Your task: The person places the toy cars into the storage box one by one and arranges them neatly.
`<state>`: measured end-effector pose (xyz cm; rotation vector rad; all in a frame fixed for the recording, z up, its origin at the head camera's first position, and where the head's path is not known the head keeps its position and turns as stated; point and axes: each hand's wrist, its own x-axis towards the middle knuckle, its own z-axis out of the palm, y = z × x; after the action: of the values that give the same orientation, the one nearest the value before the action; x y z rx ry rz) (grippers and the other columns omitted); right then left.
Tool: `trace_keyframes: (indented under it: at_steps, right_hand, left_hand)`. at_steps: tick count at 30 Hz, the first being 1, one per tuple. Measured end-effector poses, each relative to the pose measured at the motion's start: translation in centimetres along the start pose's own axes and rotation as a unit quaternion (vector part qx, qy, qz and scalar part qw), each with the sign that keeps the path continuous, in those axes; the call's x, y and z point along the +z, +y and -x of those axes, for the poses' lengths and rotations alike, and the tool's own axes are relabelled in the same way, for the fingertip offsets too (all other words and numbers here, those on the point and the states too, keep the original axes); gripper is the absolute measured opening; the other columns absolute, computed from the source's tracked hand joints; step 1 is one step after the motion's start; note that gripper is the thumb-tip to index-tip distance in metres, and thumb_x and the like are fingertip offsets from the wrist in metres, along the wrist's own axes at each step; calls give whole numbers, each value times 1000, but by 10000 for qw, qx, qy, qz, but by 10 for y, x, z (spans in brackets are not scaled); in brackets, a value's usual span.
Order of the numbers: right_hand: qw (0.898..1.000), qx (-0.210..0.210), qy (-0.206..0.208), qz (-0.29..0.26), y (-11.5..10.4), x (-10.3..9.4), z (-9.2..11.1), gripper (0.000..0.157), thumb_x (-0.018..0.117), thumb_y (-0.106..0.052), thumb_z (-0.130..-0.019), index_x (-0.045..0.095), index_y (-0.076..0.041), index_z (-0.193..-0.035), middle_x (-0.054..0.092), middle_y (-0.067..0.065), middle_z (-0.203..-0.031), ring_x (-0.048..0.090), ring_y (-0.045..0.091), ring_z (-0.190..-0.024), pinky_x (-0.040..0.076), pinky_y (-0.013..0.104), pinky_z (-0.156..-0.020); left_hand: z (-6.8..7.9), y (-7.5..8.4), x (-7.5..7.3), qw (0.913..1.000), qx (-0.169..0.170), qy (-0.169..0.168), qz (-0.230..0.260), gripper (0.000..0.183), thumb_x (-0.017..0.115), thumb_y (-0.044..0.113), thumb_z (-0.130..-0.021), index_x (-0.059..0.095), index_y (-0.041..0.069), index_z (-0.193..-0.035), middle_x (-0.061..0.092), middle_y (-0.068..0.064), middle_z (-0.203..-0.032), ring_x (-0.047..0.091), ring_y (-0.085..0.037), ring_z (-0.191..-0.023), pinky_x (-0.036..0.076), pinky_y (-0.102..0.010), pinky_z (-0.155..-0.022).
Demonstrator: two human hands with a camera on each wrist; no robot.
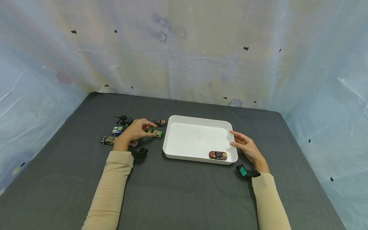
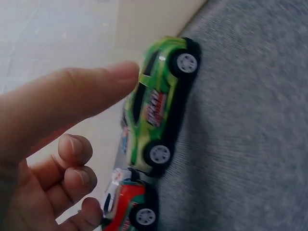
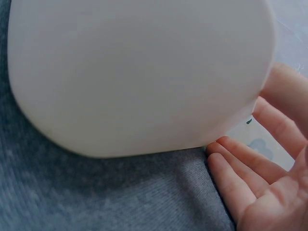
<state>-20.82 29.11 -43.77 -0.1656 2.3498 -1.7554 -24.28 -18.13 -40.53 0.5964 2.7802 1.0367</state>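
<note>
While the right hand (image 1: 247, 147) rests loosely against the white tray (image 1: 189, 137), the nearer left hand (image 1: 136, 129) is spread, unclenched, at the green toy car (image 1: 158, 134), just left and basically pointing trayward lengthwise.

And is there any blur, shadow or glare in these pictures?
Head view: fairly even light, mild sheen on the pale sheeting, faint shadow by the white tray; left wrist: lettering on the green car blurred, background washed out; right wrist: dim, soft shadow on the grey cloth beside the tray.
</note>
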Motion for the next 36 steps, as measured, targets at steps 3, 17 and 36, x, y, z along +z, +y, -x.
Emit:
trace_keyframes:
  at_steps: [3,17,36]
  right_hand:
    - [10000,-33,-3,-4,1,0,0,64,66,-15,-91,38,-1,-146,29,22,-156,42,13,-137,41,4,-92]
    - [10000,45,-8,41,4,2,-2,65,68,-17,-90,38,-4,-146,28,20,-157,29,35,-146,40,3,-91]
    - [10000,66,14,66,5,1,-2,65,68,-16,-90,38,-3,-147,28,20,-158,27,36,-147,40,3,-91]
  left_hand:
    - [0,-2,1,9999,-49,2,-159,40,77,19,-82,68,4,-118,48,-10,-82,38,-17,-71,35,-31,-66]
    - [2,-3,3,9984,-145,-22,-549,41,76,21,-83,68,5,-120,57,-17,-100,49,-21,-77,41,-33,-70]
    - [-2,-5,6,9975,-224,-87,-670,36,77,24,-82,72,9,-115,55,-14,-98,44,-20,-73,39,-32,-68]
